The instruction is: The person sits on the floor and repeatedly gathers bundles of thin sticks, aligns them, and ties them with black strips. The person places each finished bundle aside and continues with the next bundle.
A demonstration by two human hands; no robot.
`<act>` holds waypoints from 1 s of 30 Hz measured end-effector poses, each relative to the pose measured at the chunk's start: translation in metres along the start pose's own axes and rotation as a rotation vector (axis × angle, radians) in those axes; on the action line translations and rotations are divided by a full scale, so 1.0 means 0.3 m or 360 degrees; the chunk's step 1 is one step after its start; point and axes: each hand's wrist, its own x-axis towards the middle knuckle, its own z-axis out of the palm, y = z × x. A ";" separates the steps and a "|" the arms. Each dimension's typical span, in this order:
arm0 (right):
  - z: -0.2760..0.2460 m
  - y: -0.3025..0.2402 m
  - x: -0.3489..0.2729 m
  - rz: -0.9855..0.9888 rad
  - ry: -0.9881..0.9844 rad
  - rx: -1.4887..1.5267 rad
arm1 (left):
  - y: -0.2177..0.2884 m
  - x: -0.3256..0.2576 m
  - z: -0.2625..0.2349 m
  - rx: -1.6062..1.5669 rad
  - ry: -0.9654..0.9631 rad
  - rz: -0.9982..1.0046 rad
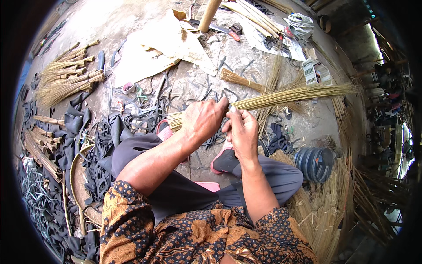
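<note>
A long bundle of thin broom sticks (290,96) lies crosswise over my lap, its cut butt ends (174,120) at the left and its fine tips fanning out to the right. My left hand (203,117) is closed round the bundle near the butt end. Beside it, my right hand (242,131) is closed in a pinch, thumb and fingertips against the bundle's underside. A small dark piece shows between the two hands. What the right fingertips hold is too small and hidden to name.
Tied stick bundles (70,75) lie at far left, above heaped black rubber strips (110,141). A pale sheet (162,48) and a knife with a red handle (234,36) lie ahead. A ribbed dark container (313,163) and loose sticks (323,207) sit by my right knee.
</note>
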 end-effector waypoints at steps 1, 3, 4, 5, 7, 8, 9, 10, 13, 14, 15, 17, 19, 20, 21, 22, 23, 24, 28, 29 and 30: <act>-0.007 0.005 -0.010 -0.0023 -0.0074 0.0064 | -0.004 0.000 -0.008 -0.0011 -0.0069 -0.0030; -0.041 0.022 -0.048 0.0016 -0.0171 0.0039 | -0.013 0.000 -0.033 -0.0073 -0.0162 -0.0118; -0.069 0.033 -0.074 -0.0021 -0.0265 0.0058 | -0.018 0.001 -0.048 -0.0124 -0.0164 -0.0149; -0.101 0.048 -0.100 0.0005 -0.0315 -0.0087 | -0.026 0.003 -0.064 -0.0188 -0.0149 -0.0156; -0.172 0.081 -0.131 -0.0267 -0.0314 -0.0518 | -0.032 0.006 -0.091 -0.0306 -0.0230 -0.0231; -0.205 0.100 -0.138 -0.0369 -0.0294 -0.0738 | -0.027 0.000 -0.100 -0.0408 -0.0308 -0.0179; -0.231 0.119 -0.137 -0.0425 -0.0270 -0.0868 | -0.023 -0.007 -0.108 -0.0513 -0.0390 -0.0124; -0.254 0.136 -0.126 -0.0474 -0.0283 -0.0990 | -0.015 -0.016 -0.113 -0.0620 -0.0453 -0.0055; -0.294 0.166 -0.054 -0.0705 -0.0245 -0.1173 | 0.035 -0.054 -0.103 -0.1012 -0.0628 0.0102; -0.293 0.170 -0.027 -0.0883 -0.0283 -0.1028 | 0.051 -0.065 -0.099 -0.1153 -0.0654 0.0188; -0.302 0.162 -0.006 -0.1096 -0.0344 -0.1185 | 0.062 -0.070 -0.097 -0.1272 -0.0885 0.0164; -0.306 0.132 0.025 -0.1179 -0.0449 -0.1250 | 0.080 -0.072 -0.091 -0.1551 -0.1431 0.0185; -0.297 0.087 0.041 -0.1245 -0.0631 -0.1148 | 0.084 -0.061 -0.086 -0.1575 -0.1928 -0.0095; -0.289 0.061 0.045 -0.1321 -0.0595 -0.1147 | 0.079 -0.056 -0.084 -0.1643 -0.1846 -0.0034; -0.277 0.033 0.049 -0.1361 -0.0567 -0.1211 | 0.080 -0.052 -0.074 -0.1654 -0.1732 0.0001; -0.264 0.004 0.055 -0.1421 -0.0529 -0.1250 | 0.068 -0.051 -0.068 -0.1666 -0.1622 0.0058; -0.244 -0.023 0.062 -0.1574 -0.0381 -0.1431 | 0.079 -0.046 -0.045 -0.1496 -0.1134 0.0354; -0.249 -0.055 0.029 -0.1278 -0.0314 -0.1763 | 0.063 -0.048 -0.034 -0.1084 -0.0948 0.0254; -0.232 -0.151 -0.027 -0.0240 -0.0457 -0.2004 | 0.033 -0.039 0.041 -0.0357 -0.0389 0.0048; -0.205 -0.149 -0.025 -0.0324 -0.0295 -0.1755 | 0.028 -0.043 0.057 -0.0289 -0.0335 0.0031; -0.173 -0.140 -0.018 -0.0417 -0.0150 -0.1484 | 0.024 -0.045 0.072 -0.0198 -0.0283 -0.0003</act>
